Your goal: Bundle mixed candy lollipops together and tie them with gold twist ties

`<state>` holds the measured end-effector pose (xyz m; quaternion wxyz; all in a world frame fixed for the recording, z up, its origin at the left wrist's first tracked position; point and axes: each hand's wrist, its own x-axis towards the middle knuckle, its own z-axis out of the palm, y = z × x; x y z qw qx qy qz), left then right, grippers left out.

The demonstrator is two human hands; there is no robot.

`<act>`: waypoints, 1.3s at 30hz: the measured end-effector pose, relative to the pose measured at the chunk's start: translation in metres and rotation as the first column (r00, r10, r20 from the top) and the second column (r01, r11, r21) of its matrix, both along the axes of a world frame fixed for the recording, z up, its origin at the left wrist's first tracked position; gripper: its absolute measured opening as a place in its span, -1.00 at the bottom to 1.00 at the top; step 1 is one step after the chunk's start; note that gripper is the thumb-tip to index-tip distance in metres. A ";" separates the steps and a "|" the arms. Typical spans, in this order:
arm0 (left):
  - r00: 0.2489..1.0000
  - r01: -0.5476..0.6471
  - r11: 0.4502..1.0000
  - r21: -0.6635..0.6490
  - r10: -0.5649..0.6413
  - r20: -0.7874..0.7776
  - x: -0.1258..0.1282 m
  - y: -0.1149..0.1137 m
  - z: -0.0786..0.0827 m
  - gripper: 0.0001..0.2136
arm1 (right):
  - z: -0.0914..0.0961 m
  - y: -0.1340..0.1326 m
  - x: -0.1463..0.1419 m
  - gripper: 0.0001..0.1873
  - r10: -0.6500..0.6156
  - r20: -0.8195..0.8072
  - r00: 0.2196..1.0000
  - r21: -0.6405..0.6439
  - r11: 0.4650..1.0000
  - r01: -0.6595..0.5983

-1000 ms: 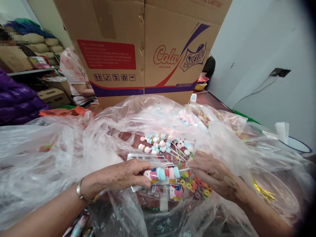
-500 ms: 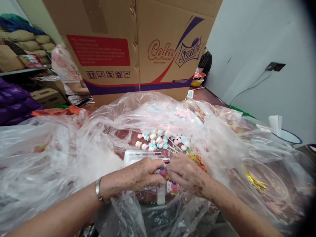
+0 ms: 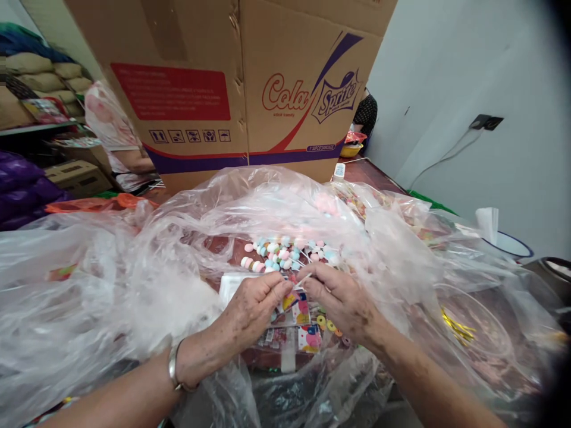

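My left hand (image 3: 253, 306) and my right hand (image 3: 339, 300) meet in the middle over a small printed candy packet (image 3: 292, 302). Both pinch its top, where a thin white stick (image 3: 304, 279) pokes out between the fingertips. Under them lie more printed packets (image 3: 307, 337) and loose ring-shaped candies (image 3: 325, 324). Just beyond the hands lies a heap of pink, blue and white candy sticks (image 3: 281, 254) on a clear plastic sheet (image 3: 178, 249).
A large Cola Sprite cardboard box (image 3: 241, 89) stands right behind the plastic. A person in a floral top (image 3: 111, 134) sits at the back left near shelves with sacks. A white bowl (image 3: 508, 244) is at the right; gold twist ties (image 3: 457, 324) lie under the plastic.
The hands came together from apart. The candy stick that my left hand held out sideways now sits in the packet, which both hands pinch at its top.
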<state>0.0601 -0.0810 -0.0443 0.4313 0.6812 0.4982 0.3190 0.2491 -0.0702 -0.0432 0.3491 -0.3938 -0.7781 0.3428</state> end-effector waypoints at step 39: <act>0.835 0.413 0.721 -0.556 -0.057 0.547 -0.010 0.007 -0.006 -0.72 | -0.021 -0.029 -0.007 -0.83 -0.347 0.033 0.937 0.701 0.677 0.226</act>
